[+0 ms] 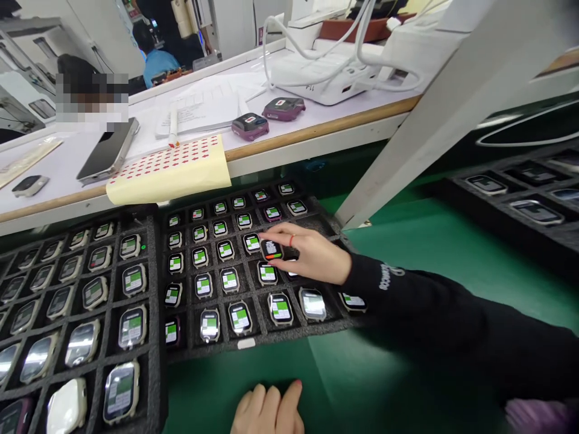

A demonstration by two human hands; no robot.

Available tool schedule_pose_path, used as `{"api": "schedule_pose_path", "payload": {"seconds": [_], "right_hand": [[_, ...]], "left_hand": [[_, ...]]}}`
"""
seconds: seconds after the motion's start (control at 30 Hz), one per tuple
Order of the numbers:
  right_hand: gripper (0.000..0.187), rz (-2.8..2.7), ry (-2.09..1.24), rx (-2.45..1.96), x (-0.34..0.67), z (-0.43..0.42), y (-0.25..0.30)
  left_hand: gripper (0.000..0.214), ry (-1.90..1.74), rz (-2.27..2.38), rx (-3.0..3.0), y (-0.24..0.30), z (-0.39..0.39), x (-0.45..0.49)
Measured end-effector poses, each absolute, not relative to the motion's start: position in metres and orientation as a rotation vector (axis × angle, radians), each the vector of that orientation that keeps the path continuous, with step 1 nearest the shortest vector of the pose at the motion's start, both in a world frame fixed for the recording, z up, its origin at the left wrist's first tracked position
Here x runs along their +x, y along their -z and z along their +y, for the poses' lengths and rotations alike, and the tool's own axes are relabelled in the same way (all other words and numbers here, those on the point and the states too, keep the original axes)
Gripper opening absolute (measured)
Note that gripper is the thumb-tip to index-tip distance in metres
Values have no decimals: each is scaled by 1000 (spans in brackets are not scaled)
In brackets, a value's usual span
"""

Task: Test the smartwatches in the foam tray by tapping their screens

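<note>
Right hand (312,253): thumb and fingers clamped on a dark-screened watch (272,249), over the middle foam tray (298,332). Left hand (270,413): fingers curled, can't tell if gripping. Green surface (357,367): more watch trays either side. Shelf (328,116) above: phone (108,152), yellow sticker sheet (172,175), papers (203,111). Person in blue (159,63) behind.

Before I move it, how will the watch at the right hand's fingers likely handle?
The watch is small enough to fit between the right hand's fingers, so probably light. Its solid-looking body should stay stiff. The smooth, glassy front could be slippery and may scratch.
</note>
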State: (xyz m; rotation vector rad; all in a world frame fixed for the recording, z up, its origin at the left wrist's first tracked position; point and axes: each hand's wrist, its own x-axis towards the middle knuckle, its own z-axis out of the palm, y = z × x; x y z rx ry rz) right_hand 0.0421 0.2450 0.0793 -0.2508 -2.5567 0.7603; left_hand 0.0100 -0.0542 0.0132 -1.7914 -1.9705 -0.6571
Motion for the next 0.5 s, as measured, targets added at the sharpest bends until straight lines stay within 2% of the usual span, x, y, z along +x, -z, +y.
{"api": "schedule_pose_path", "payload": {"seconds": [0.17,0.33,0.5], "right_hand": [[50,-2653,-724,-62,4,224,-72],[53,-2873,-522,-117,-13,215,-68],[55,-2841,-409,-188,-1,216,-85]], "left_hand": [[32,688,-2019,-1796,-17,-57,13],[30,697,-2028,-1783,-16,-60,14],[30,725,-2057,-1782,-18,-61,16]]}}
